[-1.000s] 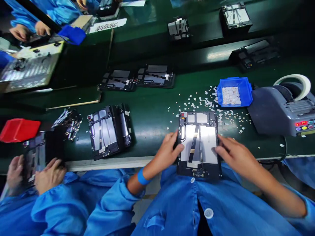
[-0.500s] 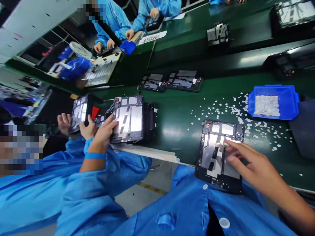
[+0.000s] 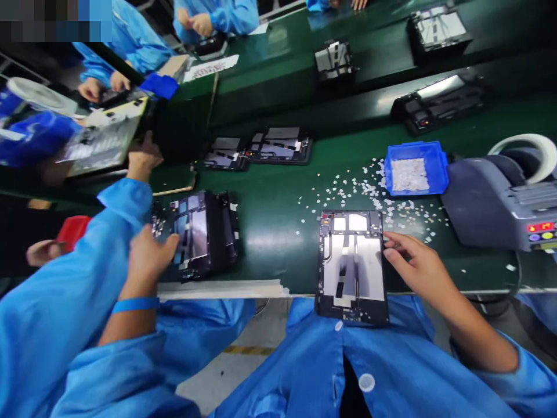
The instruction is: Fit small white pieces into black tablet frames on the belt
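Note:
An opened tablet (image 3: 333,261), its silvery inner parts facing up, lies tilted over the table's front edge against my blue coat. My right hand (image 3: 411,258) is at its right edge, thumb and curled index finger touching the side; the other fingertips are partly hidden. My left hand (image 3: 150,252), with a blue band on the wrist, is beside a stack of opened tablets (image 3: 195,235). Its thumb points toward the stack and its fingers are apart, with nothing seen in them.
A blue tray (image 3: 439,180) of small white pieces stands beside a grey tape dispenser (image 3: 478,203); loose white bits (image 3: 369,188) lie around. Two more tablets (image 3: 278,145) sit farther back. At left, a co-worker's arm (image 3: 100,215) reaches past mine, near a red object (image 3: 73,231).
My left hand has come off the stack's top tablet. My right hand moved from the tablet's face to its right edge. The co-worker no longer holds a tablet. The view swung right.

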A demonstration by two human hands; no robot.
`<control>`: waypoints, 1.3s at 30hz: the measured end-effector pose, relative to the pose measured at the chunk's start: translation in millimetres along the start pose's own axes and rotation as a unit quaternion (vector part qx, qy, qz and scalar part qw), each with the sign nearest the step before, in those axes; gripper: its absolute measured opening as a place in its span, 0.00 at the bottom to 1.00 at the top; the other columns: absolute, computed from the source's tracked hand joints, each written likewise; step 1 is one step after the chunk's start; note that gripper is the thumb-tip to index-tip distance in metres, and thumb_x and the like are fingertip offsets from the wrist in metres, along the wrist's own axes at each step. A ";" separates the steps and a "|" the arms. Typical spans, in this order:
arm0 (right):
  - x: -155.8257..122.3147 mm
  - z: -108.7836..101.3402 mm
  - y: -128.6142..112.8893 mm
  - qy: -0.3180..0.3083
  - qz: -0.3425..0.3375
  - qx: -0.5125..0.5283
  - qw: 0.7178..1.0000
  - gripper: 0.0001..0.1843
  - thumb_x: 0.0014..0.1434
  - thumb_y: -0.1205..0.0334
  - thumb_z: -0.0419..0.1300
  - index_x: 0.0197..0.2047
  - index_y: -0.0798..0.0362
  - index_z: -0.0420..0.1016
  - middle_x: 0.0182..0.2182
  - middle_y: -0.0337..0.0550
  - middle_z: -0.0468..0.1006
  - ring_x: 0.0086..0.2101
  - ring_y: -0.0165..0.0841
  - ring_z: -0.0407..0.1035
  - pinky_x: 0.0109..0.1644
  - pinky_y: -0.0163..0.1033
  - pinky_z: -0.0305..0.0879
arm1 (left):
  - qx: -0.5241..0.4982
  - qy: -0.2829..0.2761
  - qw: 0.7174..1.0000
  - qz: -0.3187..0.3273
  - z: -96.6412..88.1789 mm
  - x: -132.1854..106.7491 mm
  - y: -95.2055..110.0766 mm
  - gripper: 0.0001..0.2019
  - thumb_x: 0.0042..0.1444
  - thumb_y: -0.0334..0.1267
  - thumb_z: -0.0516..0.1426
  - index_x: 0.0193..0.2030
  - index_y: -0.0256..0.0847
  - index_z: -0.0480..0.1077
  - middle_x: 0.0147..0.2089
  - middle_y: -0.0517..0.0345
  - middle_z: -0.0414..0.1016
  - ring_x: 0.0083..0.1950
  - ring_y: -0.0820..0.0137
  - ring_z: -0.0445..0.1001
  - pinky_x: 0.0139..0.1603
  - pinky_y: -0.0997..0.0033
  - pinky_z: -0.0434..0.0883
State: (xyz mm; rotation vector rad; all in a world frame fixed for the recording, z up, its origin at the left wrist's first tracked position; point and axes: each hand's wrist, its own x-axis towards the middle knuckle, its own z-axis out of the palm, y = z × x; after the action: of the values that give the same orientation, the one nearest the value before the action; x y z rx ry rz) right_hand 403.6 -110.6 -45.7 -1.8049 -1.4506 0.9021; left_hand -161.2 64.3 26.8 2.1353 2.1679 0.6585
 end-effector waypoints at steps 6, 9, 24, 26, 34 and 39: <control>21.7 11.5 -2.0 0.024 0.016 -0.035 0.999 0.28 0.66 0.49 0.60 0.63 0.54 0.77 0.43 0.48 0.81 0.34 0.36 0.74 0.37 0.43 0.72 | -0.061 -0.118 0.959 0.252 59.8 -52.5 180.3 0.15 0.69 0.38 0.54 0.57 0.43 0.77 0.47 0.51 0.81 0.49 0.60 0.79 0.53 0.57 0.76; 24.9 11.3 -9.9 0.024 0.007 -0.045 0.999 0.27 0.66 0.50 0.60 0.64 0.53 0.76 0.44 0.47 0.81 0.35 0.37 0.75 0.39 0.43 0.72 | -0.087 -0.184 0.920 0.334 111.5 -61.7 244.7 0.19 0.71 0.33 0.50 0.62 0.44 0.76 0.49 0.47 0.78 0.48 0.60 0.75 0.49 0.60 0.74; 64.5 40.7 -59.2 -0.043 -0.076 0.037 0.995 0.18 0.67 0.60 0.58 0.56 0.49 0.83 0.46 0.46 0.86 0.44 0.39 0.79 0.52 0.45 0.73 | -0.225 -0.233 0.895 0.306 147.5 -42.4 242.5 0.06 0.62 0.42 0.59 0.41 0.46 0.78 0.41 0.54 0.78 0.43 0.62 0.73 0.47 0.62 0.69; 85.5 55.6 -68.9 -0.109 -0.082 0.080 0.987 0.15 0.66 0.62 0.58 0.51 0.50 0.84 0.45 0.44 0.87 0.42 0.36 0.79 0.49 0.42 0.72 | -0.238 -0.216 0.889 0.325 153.7 -47.1 238.7 0.06 0.61 0.42 0.60 0.39 0.47 0.78 0.39 0.55 0.78 0.40 0.63 0.73 0.46 0.62 0.69; 97.0 69.2 -67.3 -0.118 -0.038 0.149 0.981 0.11 0.63 0.59 0.62 0.43 0.52 0.85 0.36 0.41 0.86 0.33 0.32 0.76 0.38 0.37 0.68 | -0.397 -0.180 0.894 0.102 151.6 -85.2 249.7 0.14 0.54 0.39 0.68 0.47 0.44 0.74 0.42 0.55 0.78 0.41 0.67 0.75 0.43 0.67 0.73; 87.4 70.8 -69.2 -0.078 -0.076 0.108 0.988 0.12 0.65 0.61 0.59 0.44 0.49 0.84 0.42 0.42 0.87 0.42 0.36 0.79 0.47 0.40 0.70 | -0.469 -0.228 0.852 -0.034 150.6 -97.9 264.0 0.06 0.61 0.38 0.62 0.43 0.40 0.77 0.39 0.55 0.82 0.37 0.69 0.77 0.40 0.70 0.73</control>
State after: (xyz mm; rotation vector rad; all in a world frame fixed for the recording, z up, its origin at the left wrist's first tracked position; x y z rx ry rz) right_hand 321.1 -7.8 -38.3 -1.4730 -1.5013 1.0963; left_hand 141.8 3.7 -53.9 1.4567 1.2442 0.8459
